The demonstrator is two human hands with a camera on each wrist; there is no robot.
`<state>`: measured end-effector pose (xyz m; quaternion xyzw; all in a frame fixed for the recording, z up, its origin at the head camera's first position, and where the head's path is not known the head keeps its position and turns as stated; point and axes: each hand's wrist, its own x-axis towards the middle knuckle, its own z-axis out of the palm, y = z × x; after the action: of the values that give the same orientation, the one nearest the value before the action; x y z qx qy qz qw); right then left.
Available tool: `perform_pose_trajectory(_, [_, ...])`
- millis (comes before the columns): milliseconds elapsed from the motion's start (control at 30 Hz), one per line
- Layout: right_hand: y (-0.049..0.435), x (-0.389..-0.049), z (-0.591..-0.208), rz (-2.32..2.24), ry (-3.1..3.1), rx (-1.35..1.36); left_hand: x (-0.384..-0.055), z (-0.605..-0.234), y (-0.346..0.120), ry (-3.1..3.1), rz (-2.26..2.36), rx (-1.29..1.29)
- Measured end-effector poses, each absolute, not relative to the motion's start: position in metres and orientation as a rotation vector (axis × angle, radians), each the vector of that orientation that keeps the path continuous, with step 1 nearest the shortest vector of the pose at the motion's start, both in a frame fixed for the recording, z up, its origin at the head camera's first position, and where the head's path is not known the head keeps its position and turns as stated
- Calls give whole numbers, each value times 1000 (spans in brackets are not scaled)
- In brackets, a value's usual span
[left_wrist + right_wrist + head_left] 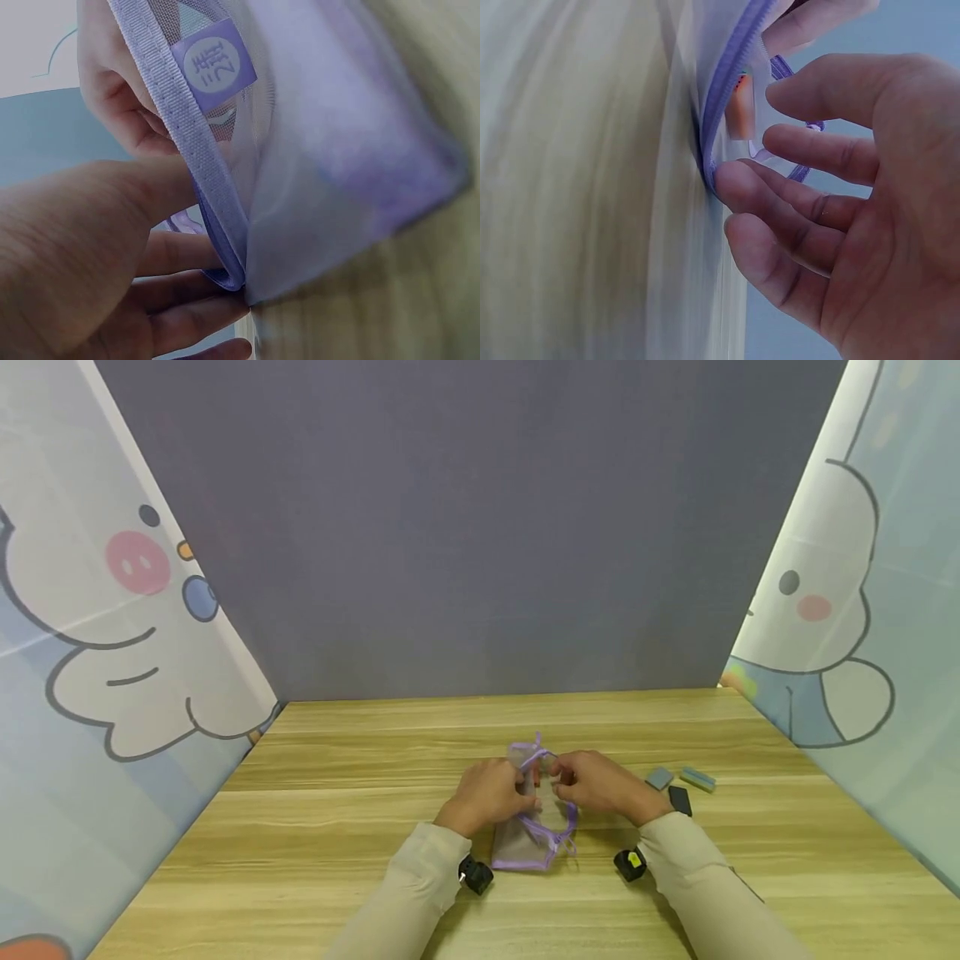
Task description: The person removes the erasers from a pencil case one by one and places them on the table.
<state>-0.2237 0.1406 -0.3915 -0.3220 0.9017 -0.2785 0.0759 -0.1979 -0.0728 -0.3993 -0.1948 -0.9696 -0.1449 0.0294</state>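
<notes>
A see-through mesh pouch [517, 843] with purple trim lies on the table between my hands, its mouth spread apart. My left hand [491, 792] holds the pouch's rim [176, 124], thumb reaching behind the purple band and fingers at its lower corner. Bent, separated fingers of my right hand [600, 783] are at the opposite side of the mouth; a fingertip [739, 187] meets the purple edge, and nothing is pinched. Inside the pouch shows a small orange-red piece [740, 109] with a watermelon-like print. A purple label [216, 66] sits on the rim.
Right of my right hand lie a grey square piece [659, 778], a grey-green block [698, 778] and a black block [680, 800]. Black wrist cameras hang below both cuffs. A dark grey panel [495, 527] rises behind the wooden table [337, 793], with printed curtains on both sides.
</notes>
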Motion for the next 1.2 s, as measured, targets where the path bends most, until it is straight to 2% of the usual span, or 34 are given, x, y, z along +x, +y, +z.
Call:
perform_pose_trajectory(467, [137, -223, -392, -829, 2693, -922, -199, -399, -78, -3010, -505, -615])
perform_pose_trajectory(1200, [126, -233, -381, -766, 2661, -1045, -200, -392, -78, -3085, -444, -612])
